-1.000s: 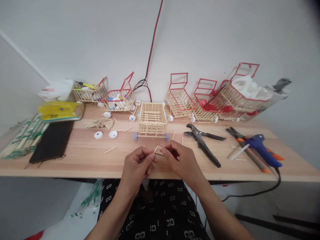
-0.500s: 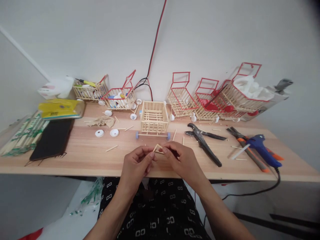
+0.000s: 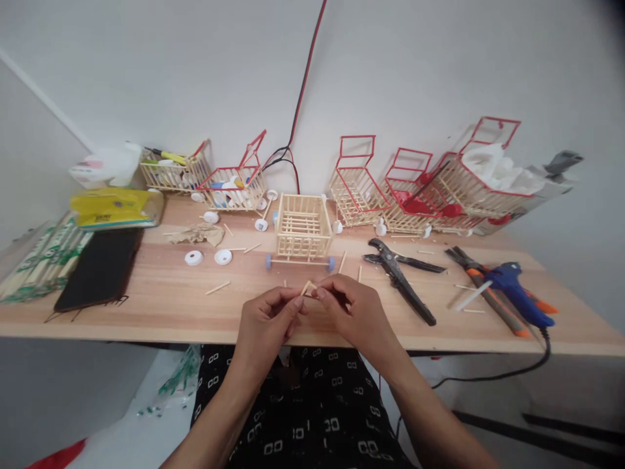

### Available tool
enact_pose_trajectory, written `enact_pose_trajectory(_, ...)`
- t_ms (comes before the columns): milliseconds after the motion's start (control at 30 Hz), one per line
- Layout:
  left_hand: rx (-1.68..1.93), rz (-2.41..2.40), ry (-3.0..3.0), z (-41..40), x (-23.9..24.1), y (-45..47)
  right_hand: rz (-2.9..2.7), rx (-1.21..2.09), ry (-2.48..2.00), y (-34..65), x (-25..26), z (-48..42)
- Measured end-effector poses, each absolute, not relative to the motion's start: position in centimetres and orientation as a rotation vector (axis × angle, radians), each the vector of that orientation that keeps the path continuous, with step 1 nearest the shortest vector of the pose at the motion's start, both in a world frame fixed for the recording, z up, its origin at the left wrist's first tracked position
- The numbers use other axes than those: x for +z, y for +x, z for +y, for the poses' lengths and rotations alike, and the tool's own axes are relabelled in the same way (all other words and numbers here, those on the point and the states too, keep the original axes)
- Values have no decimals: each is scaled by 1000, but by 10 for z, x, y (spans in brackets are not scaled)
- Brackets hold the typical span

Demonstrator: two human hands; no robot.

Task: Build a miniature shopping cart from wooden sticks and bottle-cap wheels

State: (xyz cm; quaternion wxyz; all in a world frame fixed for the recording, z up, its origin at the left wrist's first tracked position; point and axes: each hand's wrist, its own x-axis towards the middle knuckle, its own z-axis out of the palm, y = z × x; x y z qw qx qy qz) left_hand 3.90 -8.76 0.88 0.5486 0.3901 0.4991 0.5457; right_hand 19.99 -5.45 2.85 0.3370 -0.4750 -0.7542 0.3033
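My left hand (image 3: pixel 267 322) and my right hand (image 3: pixel 352 311) meet over the near edge of the wooden table (image 3: pixel 161 306). Both pinch a small frame of thin wooden sticks (image 3: pixel 307 287) between thumb and fingertips. Just behind the hands stands an unpainted stick cart (image 3: pixel 301 229) on an axle with two small blue wheels.
Black pliers (image 3: pixel 400 277), orange-handled cutters (image 3: pixel 483 280) and a blue glue gun (image 3: pixel 517 294) lie to the right. Several red-trimmed stick carts (image 3: pixel 356 185) line the wall. White wheels (image 3: pixel 194 258), loose sticks, a black phone (image 3: pixel 100 268) and packed chopsticks (image 3: pixel 39 260) lie to the left.
The view has tilted slightly, so the table items sit a little higher in the frame. My hands keep their pinch on the stick frame with barely any movement.
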Motion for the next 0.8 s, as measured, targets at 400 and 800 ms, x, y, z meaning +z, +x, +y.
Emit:
enact_pose_trajectory(400,1281,1196,924,-88,10,39,-1923,810,-1243,197,27,-56)
enact_pose_trajectory(800,1263,1200,1001,-92,11,39,-1879,790,-1255,197,29,-64)
